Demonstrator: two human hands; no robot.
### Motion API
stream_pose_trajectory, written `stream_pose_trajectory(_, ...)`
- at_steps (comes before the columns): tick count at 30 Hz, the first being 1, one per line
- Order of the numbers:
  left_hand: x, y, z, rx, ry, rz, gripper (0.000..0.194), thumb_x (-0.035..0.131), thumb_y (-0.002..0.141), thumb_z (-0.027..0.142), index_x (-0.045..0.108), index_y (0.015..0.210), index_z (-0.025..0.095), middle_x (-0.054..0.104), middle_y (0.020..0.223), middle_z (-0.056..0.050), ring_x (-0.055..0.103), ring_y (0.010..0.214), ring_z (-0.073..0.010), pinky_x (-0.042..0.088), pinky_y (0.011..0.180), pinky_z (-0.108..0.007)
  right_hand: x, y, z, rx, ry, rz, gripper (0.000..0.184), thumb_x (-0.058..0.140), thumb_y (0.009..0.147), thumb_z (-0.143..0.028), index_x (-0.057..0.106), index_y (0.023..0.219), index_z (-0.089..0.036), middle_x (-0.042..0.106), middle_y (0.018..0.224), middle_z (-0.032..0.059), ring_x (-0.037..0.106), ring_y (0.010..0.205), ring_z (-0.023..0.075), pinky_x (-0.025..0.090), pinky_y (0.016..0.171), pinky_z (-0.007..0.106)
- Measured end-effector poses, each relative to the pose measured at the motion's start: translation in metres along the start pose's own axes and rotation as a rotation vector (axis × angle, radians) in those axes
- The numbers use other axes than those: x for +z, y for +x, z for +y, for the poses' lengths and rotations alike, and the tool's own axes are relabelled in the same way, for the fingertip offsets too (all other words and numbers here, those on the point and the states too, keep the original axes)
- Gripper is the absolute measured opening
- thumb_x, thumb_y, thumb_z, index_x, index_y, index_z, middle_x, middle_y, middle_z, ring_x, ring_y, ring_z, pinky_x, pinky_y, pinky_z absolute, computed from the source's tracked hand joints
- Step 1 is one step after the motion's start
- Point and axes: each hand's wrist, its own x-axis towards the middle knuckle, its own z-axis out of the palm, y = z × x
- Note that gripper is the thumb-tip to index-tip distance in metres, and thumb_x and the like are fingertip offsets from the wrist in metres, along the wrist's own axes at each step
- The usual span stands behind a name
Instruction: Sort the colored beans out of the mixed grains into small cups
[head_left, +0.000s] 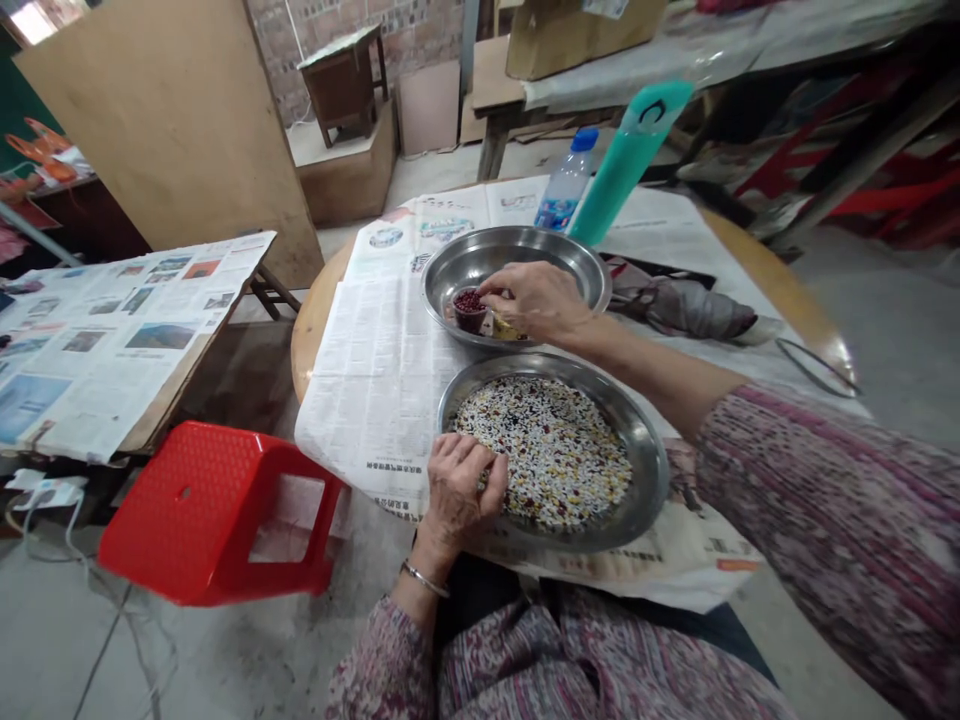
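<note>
- Fingers [487,462] of the left hand [452,492] curl in narrow at the mixed beans [559,455]; whether they're holding any, I can't tell.
- That wide steel bowl [649,470] keeps the beans spread shallow, easy to reach.
- Right hand [536,300] pinches narrow just over a small cup [470,318] of dark red beans, set inside a second steel bowl [517,245].
- Newspaper [379,370] lies underneath, there to catch strays, I'd say.
</note>
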Motion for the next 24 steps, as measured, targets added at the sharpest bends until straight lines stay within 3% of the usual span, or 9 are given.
stream_pose_trajectory(5, 0.001, 0.001, 0.000, 0.011, -0.017, 0.011, 0.033, 0.050, 0.104, 0.023, 0.051, 0.072, 0.023, 0.059, 0.069, -0.002, 0.054, 0.071, -0.0180, 0.042, 0.074, -0.037, 0.010, 0.013, -0.008, -0.146, -0.036, -0.083, 0.030, 0.061, 0.099, -0.032, 0.080, 0.119, -0.021, 0.072, 0.120, 0.0100, 0.062, 0.099, 0.0194, 0.041, 0.076, 0.032)
stream_pose_trajectory(8, 0.001, 0.002, 0.000, 0.018, -0.021, 0.025, 0.033, 0.050, 0.104, 0.023, 0.051, 0.072, 0.022, 0.059, 0.069, -0.002, 0.054, 0.070, -0.0181, 0.041, 0.073, -0.037, 0.019, 0.015, -0.006, -0.160, -0.048, -0.085, 0.029, 0.060, 0.099, -0.029, 0.080, 0.118, -0.021, 0.071, 0.119, 0.0097, 0.062, 0.099, 0.0189, 0.042, 0.076, 0.032)
stream_pose_trajectory(16, 0.001, 0.002, 0.001, -0.009, -0.034, 0.008, 0.035, 0.050, 0.105, 0.025, 0.051, 0.070, 0.022, 0.060, 0.069, -0.002, 0.054, 0.070, -0.0180, 0.043, 0.075, -0.037, 0.044, 0.029, 0.022, -0.183, 0.040, -0.014, 0.027, 0.059, 0.096, -0.032, 0.082, 0.107, -0.023, 0.074, 0.103, 0.0072, 0.063, 0.085, 0.0173, 0.045, 0.069, 0.032)
stream_pose_trajectory(20, 0.002, 0.002, 0.001, -0.008, -0.034, 0.005, 0.035, 0.050, 0.105, 0.025, 0.051, 0.070, 0.022, 0.060, 0.069, -0.002, 0.054, 0.070, -0.0173, 0.042, 0.075, -0.036, 0.043, 0.030, 0.027, -0.190, 0.058, -0.015, 0.028, 0.059, 0.096, -0.034, 0.082, 0.107, -0.023, 0.074, 0.104, 0.0084, 0.063, 0.087, 0.0187, 0.046, 0.071, 0.033)
stream_pose_trajectory(24, 0.002, 0.002, 0.001, -0.019, -0.039, 0.007, 0.035, 0.050, 0.104, 0.024, 0.051, 0.070, 0.021, 0.058, 0.069, -0.001, 0.053, 0.069, -0.0169, 0.041, 0.075, -0.036, 0.030, 0.026, 0.015, -0.104, -0.025, -0.030, 0.030, 0.060, 0.096, -0.032, 0.080, 0.117, -0.024, 0.073, 0.113, 0.0089, 0.062, 0.095, 0.0197, 0.044, 0.075, 0.033)
